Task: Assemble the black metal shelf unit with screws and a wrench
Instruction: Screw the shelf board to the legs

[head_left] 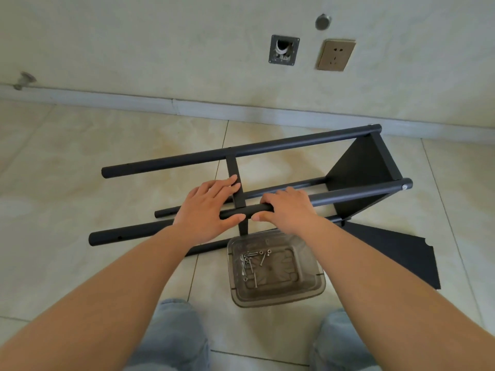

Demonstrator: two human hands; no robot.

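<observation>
The black metal shelf frame [241, 151] lies on its side on the tiled floor, with one black shelf panel [367, 167] fixed at its right end. My left hand [206, 210] rests on the near upper tube [348, 195]; its fingers lie straight across the crossbar [232, 167] and its thumb is against the tube's near side. Just to its right, my right hand [289, 210] grips the same tube, fingers curled over it. A clear plastic container [308, 290] below my hands holds several silver screws [251, 261]. I cannot make out a wrench.
A loose black panel [396, 253] lies flat on the floor at the right, partly under the frame. The wall and baseboard [174, 105] run close behind, with a socket [336, 54] and a pipe plate [283, 50]. My knees in jeans [176, 336] are at the bottom.
</observation>
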